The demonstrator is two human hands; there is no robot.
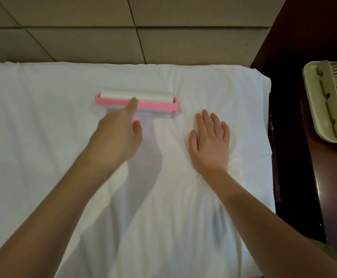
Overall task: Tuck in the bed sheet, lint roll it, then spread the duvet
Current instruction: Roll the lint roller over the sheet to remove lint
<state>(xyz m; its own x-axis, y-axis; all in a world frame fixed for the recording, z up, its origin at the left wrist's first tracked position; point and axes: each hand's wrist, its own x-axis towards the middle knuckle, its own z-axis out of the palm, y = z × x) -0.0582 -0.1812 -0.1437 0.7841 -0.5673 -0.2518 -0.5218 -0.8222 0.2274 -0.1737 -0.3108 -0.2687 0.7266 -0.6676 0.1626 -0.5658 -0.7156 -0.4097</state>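
Light, stiff pink plastic lint roller point(136, 101) probably steers best by its handle, where the left hand point(119, 137) curls its fingers, while the right hand point(210, 141) presses flat-fingered on the soft white bed sheet point(43, 117).

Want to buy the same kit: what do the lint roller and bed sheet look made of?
The lint roller: pink frame looks like smooth moulded plastic; white roll probably sticky paper. The bed sheet: white matte cloth, perhaps cotton; it creases softly.

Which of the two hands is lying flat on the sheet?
The right hand, palm down beside the lint roller; the left hand holds that roller.
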